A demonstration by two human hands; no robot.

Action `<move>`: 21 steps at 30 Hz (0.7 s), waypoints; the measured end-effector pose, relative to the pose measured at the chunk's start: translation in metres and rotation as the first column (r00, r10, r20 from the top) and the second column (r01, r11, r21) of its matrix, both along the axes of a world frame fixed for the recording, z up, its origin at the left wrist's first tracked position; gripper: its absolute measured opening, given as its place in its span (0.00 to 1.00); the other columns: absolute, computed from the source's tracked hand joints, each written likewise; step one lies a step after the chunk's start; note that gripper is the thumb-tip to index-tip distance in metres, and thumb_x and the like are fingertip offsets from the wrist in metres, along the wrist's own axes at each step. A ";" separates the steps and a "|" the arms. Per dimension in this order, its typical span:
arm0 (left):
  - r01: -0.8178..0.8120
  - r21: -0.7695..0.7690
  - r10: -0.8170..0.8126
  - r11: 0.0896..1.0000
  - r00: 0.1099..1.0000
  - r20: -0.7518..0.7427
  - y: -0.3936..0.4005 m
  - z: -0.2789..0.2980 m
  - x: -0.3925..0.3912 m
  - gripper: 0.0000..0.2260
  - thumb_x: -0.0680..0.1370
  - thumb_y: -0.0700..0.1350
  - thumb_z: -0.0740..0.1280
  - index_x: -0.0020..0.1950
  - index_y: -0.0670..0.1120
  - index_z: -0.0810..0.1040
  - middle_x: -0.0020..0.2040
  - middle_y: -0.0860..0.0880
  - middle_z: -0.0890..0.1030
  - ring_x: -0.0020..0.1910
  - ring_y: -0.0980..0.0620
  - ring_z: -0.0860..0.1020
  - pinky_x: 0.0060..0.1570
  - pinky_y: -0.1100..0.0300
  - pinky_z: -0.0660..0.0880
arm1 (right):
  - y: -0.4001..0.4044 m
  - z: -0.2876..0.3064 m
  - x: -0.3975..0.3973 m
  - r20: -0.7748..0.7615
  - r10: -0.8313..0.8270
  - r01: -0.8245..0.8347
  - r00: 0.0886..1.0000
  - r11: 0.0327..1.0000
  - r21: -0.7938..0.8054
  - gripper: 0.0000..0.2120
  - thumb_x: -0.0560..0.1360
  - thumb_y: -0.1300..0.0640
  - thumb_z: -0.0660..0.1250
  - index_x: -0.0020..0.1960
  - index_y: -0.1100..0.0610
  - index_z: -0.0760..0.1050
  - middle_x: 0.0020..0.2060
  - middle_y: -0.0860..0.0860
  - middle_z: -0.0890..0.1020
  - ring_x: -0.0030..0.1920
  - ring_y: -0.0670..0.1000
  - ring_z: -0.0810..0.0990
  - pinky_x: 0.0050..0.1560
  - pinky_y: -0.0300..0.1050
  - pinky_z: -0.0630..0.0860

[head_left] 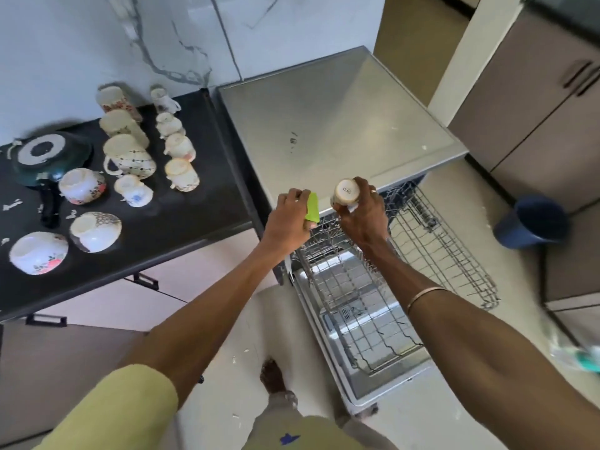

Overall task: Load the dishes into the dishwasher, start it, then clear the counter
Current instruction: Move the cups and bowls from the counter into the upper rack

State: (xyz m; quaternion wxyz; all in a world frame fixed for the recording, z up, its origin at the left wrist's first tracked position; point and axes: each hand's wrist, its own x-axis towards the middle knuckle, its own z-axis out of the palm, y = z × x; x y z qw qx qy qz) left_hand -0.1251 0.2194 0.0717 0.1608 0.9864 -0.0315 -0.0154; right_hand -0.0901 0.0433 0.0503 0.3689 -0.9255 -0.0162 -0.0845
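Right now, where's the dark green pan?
In the head view, the dark green pan lies upside down at the far left of the black counter, behind the overturned bowls and left of the cups.

**Both arms out, both hands busy**

Both forearms bare and stretched forward, converging near the middle. Left hand [290, 212] knuckles up, fingers curled round a green item [312, 207]. Right hand [363, 211] just beside it, gripping an upturned cup [346, 191]; ring on one finger, thin bangle at the wrist.
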 end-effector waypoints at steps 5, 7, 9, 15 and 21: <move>-0.001 -0.018 0.001 1.000 1.000 0.002 -0.066 -0.025 -0.007 0.33 0.74 0.48 0.73 0.74 0.44 0.64 0.68 0.43 0.69 0.66 0.42 0.68 0.51 0.46 0.78 | -0.062 -0.023 -0.004 -0.060 0.034 -0.036 0.998 0.999 -0.040 0.29 0.70 0.45 0.71 0.67 0.48 0.64 0.57 0.54 0.79 0.56 0.59 0.78 0.46 0.61 0.80; -0.029 -0.030 0.028 0.999 0.999 -0.032 -0.083 -0.041 -0.011 0.32 0.74 0.48 0.72 0.75 0.45 0.63 0.69 0.43 0.69 0.67 0.42 0.68 0.53 0.45 0.77 | -0.077 -0.031 -0.007 -0.080 0.036 -0.040 0.996 0.998 -0.053 0.28 0.71 0.46 0.72 0.67 0.49 0.65 0.57 0.56 0.79 0.57 0.60 0.77 0.48 0.62 0.80; -0.051 -0.023 0.049 0.998 0.996 -0.078 -0.093 -0.065 -0.013 0.33 0.74 0.48 0.73 0.75 0.45 0.62 0.69 0.43 0.68 0.68 0.41 0.68 0.57 0.45 0.75 | -0.087 -0.045 -0.006 -0.114 0.044 -0.053 0.993 0.996 -0.075 0.28 0.72 0.48 0.72 0.69 0.50 0.66 0.58 0.57 0.79 0.58 0.61 0.77 0.50 0.62 0.79; -0.083 0.052 0.091 0.995 0.976 -0.196 -0.093 -0.141 0.008 0.35 0.74 0.49 0.73 0.76 0.43 0.61 0.71 0.40 0.68 0.69 0.40 0.69 0.69 0.44 0.66 | -0.085 -0.119 0.016 -0.325 0.081 -0.110 0.942 0.991 -0.071 0.31 0.70 0.47 0.73 0.68 0.46 0.63 0.54 0.56 0.82 0.53 0.61 0.80 0.49 0.62 0.79; -0.092 0.083 0.110 0.992 0.961 -0.255 -0.072 -0.226 0.047 0.30 0.75 0.48 0.72 0.73 0.42 0.65 0.65 0.40 0.74 0.61 0.41 0.75 0.60 0.48 0.72 | -0.067 -0.217 0.050 -0.408 0.057 -0.089 0.911 0.994 -0.061 0.32 0.69 0.50 0.76 0.67 0.52 0.66 0.51 0.55 0.82 0.53 0.58 0.81 0.52 0.58 0.80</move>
